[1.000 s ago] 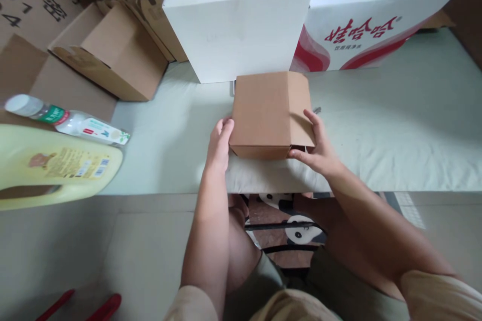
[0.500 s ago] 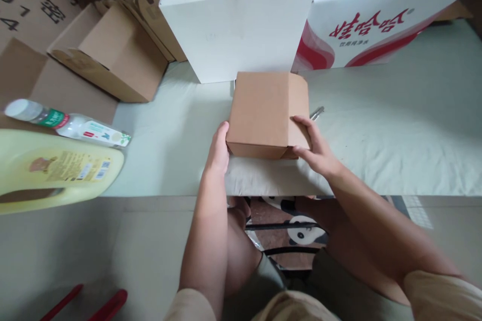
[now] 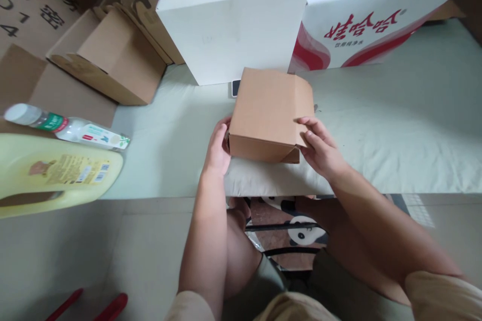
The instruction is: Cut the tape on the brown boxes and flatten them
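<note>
A small brown cardboard box (image 3: 265, 105) is in the middle of the head view, on the pale green cloth, its top panel slightly tilted. Against its left side rests my left hand (image 3: 219, 148), fingers partly hidden behind the edge. My right hand (image 3: 320, 145) pinches the flap at the box's right front corner between thumb and fingers. A dark-screened device, maybe a phone (image 3: 235, 88), peeks out behind the box's left back edge. Just past the right side, a small metal object (image 3: 317, 108) is mostly covered by the box.
White cartons (image 3: 233, 35) stand behind the box, and one with red lettering (image 3: 350, 30) is at the right. Open brown boxes (image 3: 113, 55) are at the left, near a clear plastic bottle (image 3: 71, 128) and a yellow jug (image 3: 94, 160). The cloth-covered table (image 3: 395, 125) ends at a front edge.
The box has turned and tipped slightly, showing more of its front side and the device behind it. My right fingers have shifted along the right flap, and the metal object is more covered.
</note>
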